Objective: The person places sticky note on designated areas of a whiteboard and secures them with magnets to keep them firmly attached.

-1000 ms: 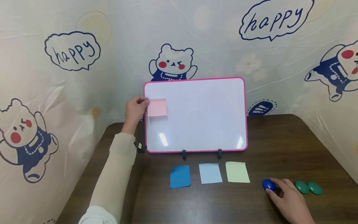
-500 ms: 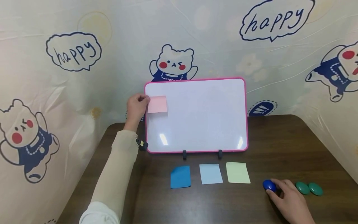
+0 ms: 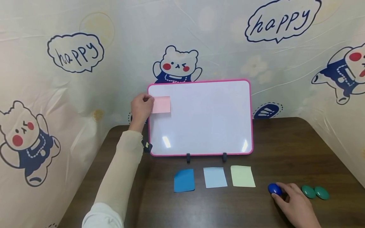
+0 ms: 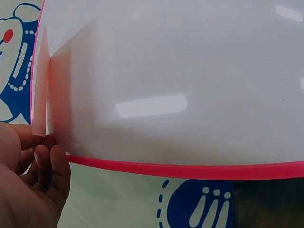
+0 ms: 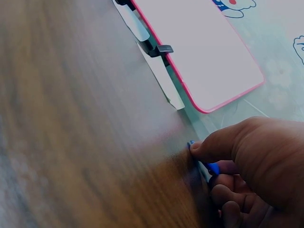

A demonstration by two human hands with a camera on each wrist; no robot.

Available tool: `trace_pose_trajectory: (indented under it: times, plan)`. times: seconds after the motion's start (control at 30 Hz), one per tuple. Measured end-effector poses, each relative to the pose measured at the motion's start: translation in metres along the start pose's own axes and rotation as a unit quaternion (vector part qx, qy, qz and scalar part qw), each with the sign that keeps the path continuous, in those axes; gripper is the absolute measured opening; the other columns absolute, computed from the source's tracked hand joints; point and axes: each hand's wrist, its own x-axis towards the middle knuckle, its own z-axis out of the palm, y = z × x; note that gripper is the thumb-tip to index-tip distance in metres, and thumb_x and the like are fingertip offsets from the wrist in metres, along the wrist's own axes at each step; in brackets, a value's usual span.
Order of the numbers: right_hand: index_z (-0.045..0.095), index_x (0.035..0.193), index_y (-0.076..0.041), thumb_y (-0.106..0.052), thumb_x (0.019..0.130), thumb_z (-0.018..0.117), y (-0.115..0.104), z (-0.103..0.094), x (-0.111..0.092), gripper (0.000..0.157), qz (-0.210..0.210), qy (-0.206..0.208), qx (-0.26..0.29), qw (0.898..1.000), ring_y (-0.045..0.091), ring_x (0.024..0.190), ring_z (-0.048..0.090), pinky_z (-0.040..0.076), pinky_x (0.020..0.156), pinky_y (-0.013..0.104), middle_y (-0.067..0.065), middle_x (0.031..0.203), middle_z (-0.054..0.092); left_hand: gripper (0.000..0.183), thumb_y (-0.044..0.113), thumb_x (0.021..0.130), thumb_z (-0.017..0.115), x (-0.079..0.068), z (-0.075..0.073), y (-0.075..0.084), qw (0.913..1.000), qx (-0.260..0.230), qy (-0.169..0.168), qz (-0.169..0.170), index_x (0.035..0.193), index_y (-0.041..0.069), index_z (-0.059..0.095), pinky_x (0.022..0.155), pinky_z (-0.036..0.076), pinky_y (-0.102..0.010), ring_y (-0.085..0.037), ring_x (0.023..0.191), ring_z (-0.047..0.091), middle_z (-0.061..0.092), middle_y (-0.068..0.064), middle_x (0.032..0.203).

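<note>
My left hand [image 3: 141,109] pinches the left edge of a pink sticky note [image 3: 161,104] at the upper left of a pink-framed whiteboard [image 3: 205,126]. In the left wrist view the note [image 4: 41,90] stands edge-on to the camera, close over the board, which mirrors it. Down at the right of the table, my right hand [image 3: 297,202] holds a glossy blue round magnet [image 3: 274,189] between thumb and forefinger. From the right wrist camera, only slivers of that magnet [image 5: 213,168] show past the fingers. Two green round magnets [image 3: 315,192] lie just right of this hand.
In front of the whiteboard, a dark blue note [image 3: 184,180], a light blue note [image 3: 215,177] and a pale green note [image 3: 243,176] lie in a row on the brown table [image 3: 216,209]. Black feet [image 3: 188,158] prop the board. A printed curtain [image 3: 125,41] hangs behind.
My left hand has slid the pink note a little upward along the whiteboard's left side. The right hand has stayed in place with the blue magnet.
</note>
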Motion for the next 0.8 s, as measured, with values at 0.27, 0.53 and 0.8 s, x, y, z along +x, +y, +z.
trace_pose_trajectory:
  times: [0.27,0.53,0.8]
  plan:
    - [0.059,0.13,0.008,-0.03,0.094,0.072,-0.0021,-0.0019,0.0008,0.053,0.001,-0.008,0.002,1.0,0.019,0.077,0.049,0.041,0.06,0.032,0.014,0.109,0.058,0.029,0.026,0.103,0.058,0.002,0.0032,-0.0009,0.9997,0.017,0.008,0.014,0.12,0.004,0.067,0.084,0.057,-0.04,-0.028,0.096,0.061,0.065,-0.014,0.114]
    - [0.059,0.129,0.008,-0.03,0.094,0.073,-0.0032,-0.0023,0.0009,0.054,0.008,-0.013,0.0,1.0,0.019,0.077,0.049,0.04,0.06,0.032,0.013,0.108,0.057,0.028,0.026,0.103,0.057,0.0009,0.0032,0.0029,0.9991,0.04,0.008,0.012,0.12,0.005,0.067,0.084,0.056,-0.039,-0.027,0.095,0.061,0.065,-0.013,0.114]
    - [0.06,0.128,0.008,-0.031,0.094,0.073,-0.0027,-0.0012,0.0003,0.054,0.004,-0.009,-0.003,1.0,0.019,0.077,0.049,0.04,0.06,0.032,0.012,0.105,0.057,0.025,0.025,0.103,0.057,0.0024,0.0047,0.0012,0.999,0.039,0.013,0.016,0.116,0.005,0.066,0.081,0.056,-0.039,-0.027,0.091,0.059,0.064,-0.012,0.108]
